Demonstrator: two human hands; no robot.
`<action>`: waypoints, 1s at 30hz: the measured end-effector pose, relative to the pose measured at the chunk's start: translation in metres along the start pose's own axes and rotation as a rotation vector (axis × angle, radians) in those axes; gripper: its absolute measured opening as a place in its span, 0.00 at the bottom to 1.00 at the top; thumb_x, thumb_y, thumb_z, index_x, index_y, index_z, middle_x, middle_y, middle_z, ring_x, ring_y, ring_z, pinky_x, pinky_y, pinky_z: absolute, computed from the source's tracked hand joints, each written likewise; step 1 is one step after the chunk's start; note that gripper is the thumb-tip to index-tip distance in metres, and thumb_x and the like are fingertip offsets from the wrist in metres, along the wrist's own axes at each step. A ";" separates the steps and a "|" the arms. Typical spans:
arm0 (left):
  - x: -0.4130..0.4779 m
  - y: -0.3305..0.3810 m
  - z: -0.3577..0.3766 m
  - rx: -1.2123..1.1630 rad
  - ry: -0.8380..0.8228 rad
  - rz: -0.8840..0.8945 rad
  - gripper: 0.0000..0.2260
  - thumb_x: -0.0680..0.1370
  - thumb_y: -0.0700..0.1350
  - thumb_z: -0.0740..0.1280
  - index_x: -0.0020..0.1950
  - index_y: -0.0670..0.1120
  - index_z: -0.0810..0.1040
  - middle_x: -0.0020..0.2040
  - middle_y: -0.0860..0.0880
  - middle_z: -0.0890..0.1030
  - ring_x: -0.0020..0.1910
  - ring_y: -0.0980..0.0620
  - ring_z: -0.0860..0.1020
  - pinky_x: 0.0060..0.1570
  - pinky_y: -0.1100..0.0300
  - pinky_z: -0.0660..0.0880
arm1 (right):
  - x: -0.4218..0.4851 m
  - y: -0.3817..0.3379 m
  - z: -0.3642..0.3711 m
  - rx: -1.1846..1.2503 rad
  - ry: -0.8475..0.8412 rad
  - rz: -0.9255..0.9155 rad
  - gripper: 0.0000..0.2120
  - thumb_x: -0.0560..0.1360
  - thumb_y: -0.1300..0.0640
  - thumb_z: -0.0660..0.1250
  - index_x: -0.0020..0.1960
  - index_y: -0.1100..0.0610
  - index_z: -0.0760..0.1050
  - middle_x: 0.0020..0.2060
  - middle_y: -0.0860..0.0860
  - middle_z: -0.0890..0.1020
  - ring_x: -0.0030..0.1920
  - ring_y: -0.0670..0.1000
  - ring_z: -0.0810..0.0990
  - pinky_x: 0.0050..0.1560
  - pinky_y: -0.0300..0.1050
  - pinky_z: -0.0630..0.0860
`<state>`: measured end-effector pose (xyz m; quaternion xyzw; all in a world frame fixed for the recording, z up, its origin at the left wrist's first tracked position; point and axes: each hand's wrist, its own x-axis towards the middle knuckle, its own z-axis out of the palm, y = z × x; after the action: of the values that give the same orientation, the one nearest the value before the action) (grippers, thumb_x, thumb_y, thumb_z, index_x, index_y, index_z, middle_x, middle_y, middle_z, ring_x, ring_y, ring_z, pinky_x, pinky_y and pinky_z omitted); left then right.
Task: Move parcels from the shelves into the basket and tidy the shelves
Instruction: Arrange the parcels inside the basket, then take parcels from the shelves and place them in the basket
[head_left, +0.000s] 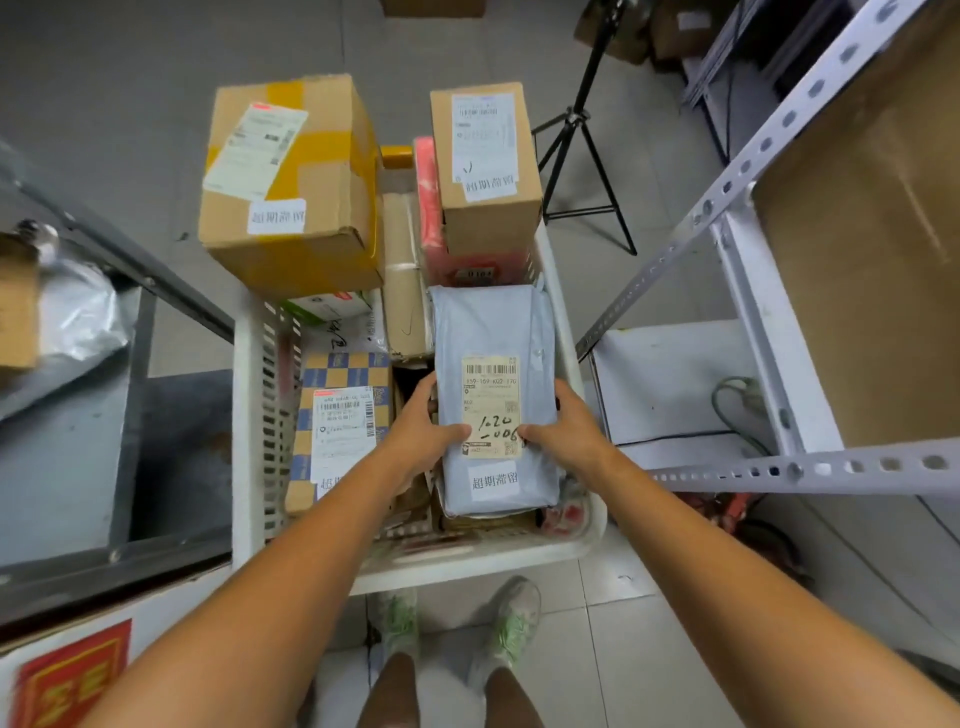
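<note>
Parcel in a grey mailer (493, 322) lies flat on top of the load in the white basket (241, 467), on the near-R side, long edge running away from us. We've got both hands on it. L hand (423, 434) clamps the L long edge, R hand (569, 423) the R edge. Each thumb is pressed down on top by the shipping label (491, 405), w/ the fingers curled down over the sides, so it's a two-handed squeeze. We can't tell whether the mailer rests fully on the stuff below or is held just clear of it.

Label has a barcode and handwritten "1020-006"; a white sticker w/ printed characters sits just below it.

Basket is packed. A checkered box (348, 371) stands at near L, touching the L wall. A big carton w/ yellow tape (311, 176) sits high at the far-L corner, overhanging the rim. A tall carton (491, 208) stands at far R, w/ a pink parcel (431, 208) against its L side. A brown taped parcel (405, 291) is wedged btw the two cartons.

To our R is a white perforated rack (831, 465). To our L is a grey shelf (104, 249) w/ a silver bag (78, 322) on it. A black tripod (576, 156) stands on the floor beyond the basket. Our shoes (514, 623) are just behind the near rim.
</note>
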<state>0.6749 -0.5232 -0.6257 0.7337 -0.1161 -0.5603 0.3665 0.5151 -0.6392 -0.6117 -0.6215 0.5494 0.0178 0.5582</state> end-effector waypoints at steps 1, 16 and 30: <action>0.003 -0.003 0.000 -0.006 0.001 0.001 0.37 0.76 0.37 0.72 0.76 0.61 0.58 0.66 0.50 0.75 0.60 0.45 0.78 0.52 0.42 0.80 | 0.003 0.003 0.002 -0.013 0.004 0.004 0.29 0.73 0.65 0.73 0.69 0.53 0.67 0.63 0.52 0.78 0.63 0.54 0.76 0.64 0.54 0.76; -0.029 0.040 -0.018 0.309 0.006 0.038 0.24 0.81 0.43 0.66 0.76 0.48 0.63 0.66 0.44 0.75 0.48 0.52 0.77 0.42 0.57 0.77 | -0.033 -0.048 -0.036 -0.226 -0.008 0.009 0.22 0.78 0.57 0.68 0.70 0.57 0.69 0.64 0.55 0.77 0.60 0.55 0.77 0.58 0.49 0.74; -0.140 0.193 -0.022 1.187 -0.062 0.562 0.21 0.82 0.49 0.62 0.75 0.47 0.66 0.71 0.45 0.72 0.68 0.46 0.72 0.63 0.52 0.72 | -0.187 -0.113 -0.131 -0.354 0.245 0.015 0.26 0.80 0.50 0.65 0.75 0.57 0.65 0.71 0.57 0.72 0.69 0.58 0.72 0.66 0.52 0.71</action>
<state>0.6927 -0.5688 -0.3917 0.7364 -0.6033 -0.3047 0.0284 0.4430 -0.6341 -0.3670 -0.7032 0.6062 0.0426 0.3691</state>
